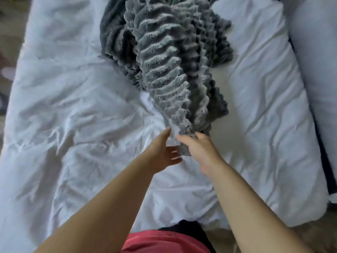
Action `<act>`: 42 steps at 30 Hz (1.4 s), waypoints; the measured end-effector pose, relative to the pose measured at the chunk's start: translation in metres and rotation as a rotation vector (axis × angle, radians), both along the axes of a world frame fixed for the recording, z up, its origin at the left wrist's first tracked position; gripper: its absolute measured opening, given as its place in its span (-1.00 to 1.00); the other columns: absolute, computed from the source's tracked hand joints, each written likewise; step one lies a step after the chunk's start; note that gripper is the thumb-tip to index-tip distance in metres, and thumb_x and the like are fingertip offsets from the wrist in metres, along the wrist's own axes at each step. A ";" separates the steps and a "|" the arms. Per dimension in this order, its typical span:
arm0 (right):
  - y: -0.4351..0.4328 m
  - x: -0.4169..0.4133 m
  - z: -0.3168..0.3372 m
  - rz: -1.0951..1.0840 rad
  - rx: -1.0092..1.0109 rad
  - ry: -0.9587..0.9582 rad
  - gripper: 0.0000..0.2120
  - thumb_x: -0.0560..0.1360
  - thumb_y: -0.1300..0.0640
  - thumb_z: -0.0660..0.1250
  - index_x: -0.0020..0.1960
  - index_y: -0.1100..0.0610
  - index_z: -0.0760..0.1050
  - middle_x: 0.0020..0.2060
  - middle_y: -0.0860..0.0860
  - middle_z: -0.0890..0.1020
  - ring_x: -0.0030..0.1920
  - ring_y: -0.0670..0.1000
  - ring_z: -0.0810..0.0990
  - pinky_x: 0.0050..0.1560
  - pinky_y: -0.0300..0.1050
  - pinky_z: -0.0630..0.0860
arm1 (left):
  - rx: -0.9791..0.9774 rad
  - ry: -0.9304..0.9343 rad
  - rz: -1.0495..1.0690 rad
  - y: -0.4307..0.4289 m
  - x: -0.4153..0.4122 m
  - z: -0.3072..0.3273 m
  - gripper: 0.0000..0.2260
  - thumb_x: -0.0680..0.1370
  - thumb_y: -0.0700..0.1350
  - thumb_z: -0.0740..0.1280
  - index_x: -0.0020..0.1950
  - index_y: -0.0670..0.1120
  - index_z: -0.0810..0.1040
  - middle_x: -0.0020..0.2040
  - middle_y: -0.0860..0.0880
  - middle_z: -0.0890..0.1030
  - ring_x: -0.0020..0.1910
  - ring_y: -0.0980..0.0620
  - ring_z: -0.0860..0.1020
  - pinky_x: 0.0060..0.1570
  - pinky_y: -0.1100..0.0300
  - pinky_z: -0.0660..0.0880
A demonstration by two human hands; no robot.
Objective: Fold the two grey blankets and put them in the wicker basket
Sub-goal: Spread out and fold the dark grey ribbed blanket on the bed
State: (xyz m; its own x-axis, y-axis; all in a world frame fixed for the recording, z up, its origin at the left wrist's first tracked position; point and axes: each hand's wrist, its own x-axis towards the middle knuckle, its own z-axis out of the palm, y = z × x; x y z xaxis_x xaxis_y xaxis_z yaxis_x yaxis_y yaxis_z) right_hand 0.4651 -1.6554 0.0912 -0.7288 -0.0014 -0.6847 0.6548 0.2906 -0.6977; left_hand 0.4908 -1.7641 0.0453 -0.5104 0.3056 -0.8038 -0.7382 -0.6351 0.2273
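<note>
A ribbed, fluffy grey blanket lies bunched on the white bed, drawn out into a long strip toward me. My right hand is closed on its near end, lifting it slightly. Just to the left of that end, my left hand has its fingers spread and holds nothing. A darker grey mass lies under and behind the strip at the left; whether it is a second blanket I cannot tell. No wicker basket is in view.
A crumpled white duvet covers the bed. A long white pillow lies along the right edge. Floor shows at the far left and bottom right.
</note>
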 end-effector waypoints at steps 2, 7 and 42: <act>-0.012 0.014 0.052 0.055 -0.111 0.129 -0.90 0.36 0.14 0.45 -0.22 0.17 0.58 -0.37 0.01 0.65 -0.35 -0.02 0.62 -0.40 -0.29 0.46 | 0.220 0.090 0.121 -0.019 -0.008 0.037 -0.43 0.56 0.29 0.08 0.36 -0.08 0.41 0.27 -0.22 0.52 0.17 -0.22 0.53 0.16 -0.15 0.42; -0.029 0.039 0.130 0.036 -0.544 0.406 -0.74 0.32 0.20 0.41 -0.04 0.32 0.57 -0.29 0.37 0.53 -0.34 0.35 0.57 -0.35 0.19 0.58 | 0.319 0.308 0.531 -0.071 -0.037 0.145 -0.69 0.55 -0.09 0.23 0.30 0.06 0.44 -0.02 0.15 0.56 -0.07 0.08 0.62 -0.14 0.03 0.61; 0.000 -0.011 0.257 -0.003 0.356 1.183 -0.80 0.39 0.25 0.33 -0.39 0.10 0.44 -0.35 0.09 0.57 -0.26 0.19 0.52 -0.23 -0.02 0.42 | -1.446 1.006 -0.124 -0.102 -0.020 0.344 -0.69 0.56 0.02 0.17 -0.20 -0.18 0.50 -0.27 -0.12 0.58 -0.27 -0.06 0.50 -0.18 0.12 0.41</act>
State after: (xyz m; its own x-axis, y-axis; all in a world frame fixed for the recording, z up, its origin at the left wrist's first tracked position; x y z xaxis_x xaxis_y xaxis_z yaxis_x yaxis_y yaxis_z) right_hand 0.4543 -1.6559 0.3484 -0.8995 0.0525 0.4338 -0.3242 0.5853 -0.7431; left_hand 0.4709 -1.8657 0.3891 -0.9631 -0.2290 0.1411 0.0045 0.5109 0.8597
